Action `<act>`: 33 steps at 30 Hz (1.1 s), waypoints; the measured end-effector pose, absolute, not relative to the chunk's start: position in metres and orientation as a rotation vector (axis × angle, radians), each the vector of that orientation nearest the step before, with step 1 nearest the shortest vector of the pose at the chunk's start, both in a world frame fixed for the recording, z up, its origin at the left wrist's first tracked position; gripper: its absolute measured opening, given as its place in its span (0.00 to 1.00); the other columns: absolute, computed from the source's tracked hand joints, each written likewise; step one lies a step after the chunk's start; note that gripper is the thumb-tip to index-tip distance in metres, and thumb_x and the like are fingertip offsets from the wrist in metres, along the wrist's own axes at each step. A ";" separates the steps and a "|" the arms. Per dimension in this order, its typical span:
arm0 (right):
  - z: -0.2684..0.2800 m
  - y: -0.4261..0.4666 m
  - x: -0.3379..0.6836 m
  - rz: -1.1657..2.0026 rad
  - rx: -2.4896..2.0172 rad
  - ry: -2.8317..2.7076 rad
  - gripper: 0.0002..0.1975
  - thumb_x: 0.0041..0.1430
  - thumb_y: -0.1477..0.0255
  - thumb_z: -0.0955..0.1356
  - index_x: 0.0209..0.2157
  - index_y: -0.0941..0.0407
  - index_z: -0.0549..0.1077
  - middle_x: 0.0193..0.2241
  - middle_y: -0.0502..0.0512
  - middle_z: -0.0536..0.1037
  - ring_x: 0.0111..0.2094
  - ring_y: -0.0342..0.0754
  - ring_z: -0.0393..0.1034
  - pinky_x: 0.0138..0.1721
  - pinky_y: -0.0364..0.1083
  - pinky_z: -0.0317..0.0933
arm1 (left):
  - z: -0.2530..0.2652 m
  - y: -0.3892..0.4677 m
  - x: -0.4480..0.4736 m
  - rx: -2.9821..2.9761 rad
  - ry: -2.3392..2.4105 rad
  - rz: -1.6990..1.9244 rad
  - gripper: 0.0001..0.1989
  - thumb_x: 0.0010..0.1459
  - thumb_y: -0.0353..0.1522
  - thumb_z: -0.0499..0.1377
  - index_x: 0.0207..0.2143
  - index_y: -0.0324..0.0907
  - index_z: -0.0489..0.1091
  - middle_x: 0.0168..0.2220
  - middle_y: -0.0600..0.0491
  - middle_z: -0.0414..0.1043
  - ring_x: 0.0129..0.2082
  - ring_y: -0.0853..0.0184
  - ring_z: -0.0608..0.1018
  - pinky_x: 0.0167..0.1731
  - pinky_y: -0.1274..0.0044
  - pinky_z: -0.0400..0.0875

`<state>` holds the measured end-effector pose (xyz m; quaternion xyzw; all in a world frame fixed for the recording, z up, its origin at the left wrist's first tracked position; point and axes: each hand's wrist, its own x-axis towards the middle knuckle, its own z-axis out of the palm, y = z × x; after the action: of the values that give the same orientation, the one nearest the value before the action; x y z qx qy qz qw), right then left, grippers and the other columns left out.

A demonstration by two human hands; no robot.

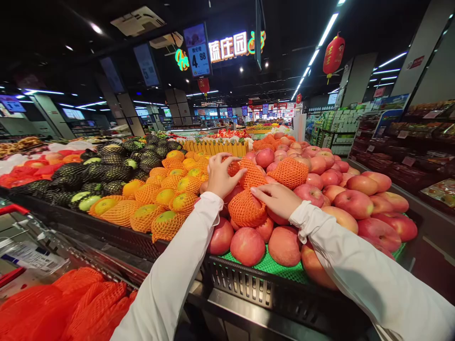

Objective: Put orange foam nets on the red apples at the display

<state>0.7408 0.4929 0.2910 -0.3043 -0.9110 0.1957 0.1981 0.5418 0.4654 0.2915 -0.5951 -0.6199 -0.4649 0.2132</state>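
Observation:
My left hand (222,176) is over the apple heap, its fingers curved and spread apart, the thumb reaching towards an apple in an orange foam net (252,174). Nothing shows gripped in it. My right hand (278,199) lies across the fruit with fingers stretched out, the tips touching another orange-netted apple (247,208). Part of that hand's underside is hidden. Beyond it sits a third netted apple (290,173). Bare red apples (248,246) surround both hands on a green mat (272,265).
A black crate edge (241,284) borders the display. To the left lie orange-netted yellow-green fruits (165,196) and dark-netted green fruits (106,166). A shopping cart (14,209) with red net bags (64,308) stands at lower left. Packaged-goods shelves (408,137) are at right.

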 end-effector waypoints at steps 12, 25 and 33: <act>0.292 0.497 0.740 0.756 -0.732 -1.915 0.16 0.61 0.62 0.64 0.41 0.62 0.72 0.39 0.51 0.74 0.36 0.32 0.66 0.40 0.34 0.58 | 0.292 0.474 0.541 -1.737 -1.307 -1.982 0.11 0.61 0.40 0.58 0.38 0.42 0.62 0.35 0.53 0.67 0.32 0.71 0.70 0.33 0.78 0.66; 0.292 0.498 0.741 0.679 -0.487 -1.801 0.17 0.56 0.71 0.63 0.44 0.63 0.75 0.42 0.54 0.74 0.38 0.33 0.68 0.42 0.33 0.62 | 0.282 0.477 0.545 -2.202 -1.360 -1.887 0.24 0.62 0.48 0.54 0.55 0.45 0.57 0.48 0.47 0.71 0.42 0.65 0.78 0.45 0.71 0.75; 0.296 0.495 0.745 0.529 -0.400 -1.604 0.15 0.59 0.66 0.65 0.41 0.62 0.75 0.42 0.54 0.74 0.42 0.32 0.70 0.46 0.32 0.66 | 0.282 0.472 0.548 -2.150 -1.477 -1.756 0.30 0.65 0.46 0.52 0.65 0.48 0.50 0.55 0.45 0.68 0.54 0.60 0.74 0.53 0.66 0.73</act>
<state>0.7446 0.4951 0.2964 -0.1758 -0.7050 0.2327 0.6465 0.5480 0.4722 0.2821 -0.6838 -0.4698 -0.5584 -0.0012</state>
